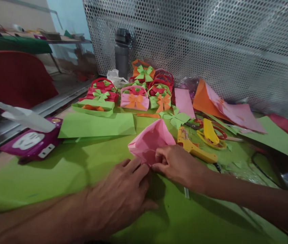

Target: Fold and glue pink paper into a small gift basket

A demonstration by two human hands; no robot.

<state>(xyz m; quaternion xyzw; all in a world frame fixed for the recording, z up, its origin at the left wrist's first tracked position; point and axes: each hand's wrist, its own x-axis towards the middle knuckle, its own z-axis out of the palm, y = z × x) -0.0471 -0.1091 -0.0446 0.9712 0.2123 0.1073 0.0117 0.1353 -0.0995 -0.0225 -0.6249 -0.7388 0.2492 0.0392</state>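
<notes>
A pink folded paper (147,140), shaped like a small open pouch, stands over the middle of the green-covered table (64,184). My right hand (173,162) is closed at its near right side, pinching the paper between thumb and curled fingers. At the near bottom corner, my left hand (131,186) has its bent fingers on the same paper; its thumb sticks out below. The fingertips of the left hand are partly hidden. Just right of the paper lies a yellow glue gun (197,149). A clear glue stick (186,193) shows below my right wrist.
Several paper handbags with bows, such as a pink one (135,101), stand at the back near a dark bottle (121,54). Light green sheets (98,124) lie left, beside a purple power strip (39,139). Yellow-handled scissors (211,134) and paper sheets (235,108) lie right.
</notes>
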